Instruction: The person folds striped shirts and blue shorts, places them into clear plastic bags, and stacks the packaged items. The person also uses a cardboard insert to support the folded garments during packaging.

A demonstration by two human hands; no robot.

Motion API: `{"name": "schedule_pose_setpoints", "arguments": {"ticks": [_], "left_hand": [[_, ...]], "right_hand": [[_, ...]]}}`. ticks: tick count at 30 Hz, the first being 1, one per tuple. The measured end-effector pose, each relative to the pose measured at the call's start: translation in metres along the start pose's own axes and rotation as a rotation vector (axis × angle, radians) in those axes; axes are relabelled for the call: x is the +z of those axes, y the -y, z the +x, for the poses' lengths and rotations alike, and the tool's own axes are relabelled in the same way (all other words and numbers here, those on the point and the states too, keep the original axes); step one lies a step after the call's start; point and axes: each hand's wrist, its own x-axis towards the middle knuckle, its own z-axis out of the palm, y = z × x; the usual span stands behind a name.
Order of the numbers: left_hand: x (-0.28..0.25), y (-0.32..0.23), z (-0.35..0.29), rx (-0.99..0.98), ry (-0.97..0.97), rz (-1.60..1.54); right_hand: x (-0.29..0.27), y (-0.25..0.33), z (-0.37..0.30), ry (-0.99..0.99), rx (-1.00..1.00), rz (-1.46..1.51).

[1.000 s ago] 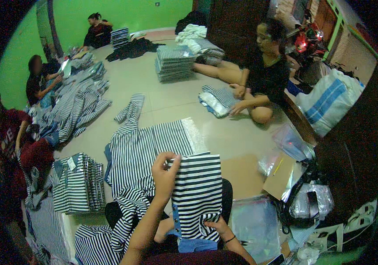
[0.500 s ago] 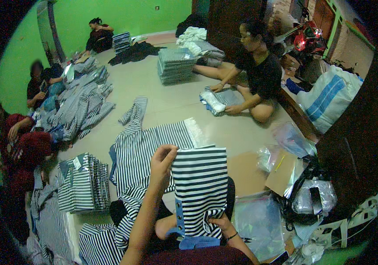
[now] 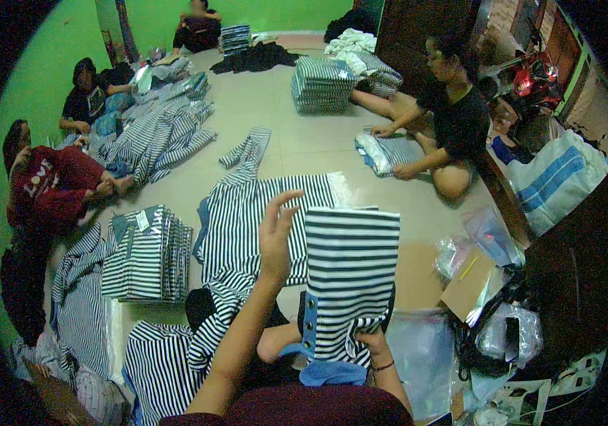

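Note:
A folded black-and-white striped shirt (image 3: 352,273) stands upright in front of me, with a denim-blue strip with metal eyelets along its left edge and blue cloth at its bottom. My right hand (image 3: 371,344) grips the lower right part of it, fingers partly hidden in the cloth. Just left of the shirt's upper edge, my left hand (image 3: 277,231) is raised with fingers apart, touching nothing. Beyond it, another striped shirt (image 3: 247,227) with white lace at its hem lies spread on the floor. More striped cloth (image 3: 162,369) lies by my left forearm.
A stack of packed striped shirts (image 3: 144,259) stands at left, another stack (image 3: 321,85) farther back. Clear plastic bags (image 3: 421,355) and brown cardboard (image 3: 467,287) lie at right. A co-worker (image 3: 453,106) folds a garment at right; several people sit along the left and back around a shirt heap (image 3: 155,131).
My left hand has let go of the folded shirt's top corner and opened. The view has shifted, so the scene sits differently. The right hand keeps its hold.

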Motion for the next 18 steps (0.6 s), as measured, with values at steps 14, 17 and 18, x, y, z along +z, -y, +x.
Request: {"name": "schedule_pose_setpoints", "arguments": {"ticks": [14,17,18], "left_hand": [[0.003,0.020,0.004,-0.285,-0.087,0.095],[-0.010,0.030,-0.002,-0.269,-0.023,0.007],[-0.014,0.034,-0.007,-0.333,-0.065,0.103]], "right_hand": [[0.011,0.018,0.009,0.101,0.164,0.132],[0.018,0.020,0.017,-0.004,-0.032,0.077],[0.017,0.024,0.016,0.039,0.018,0.102]]}}
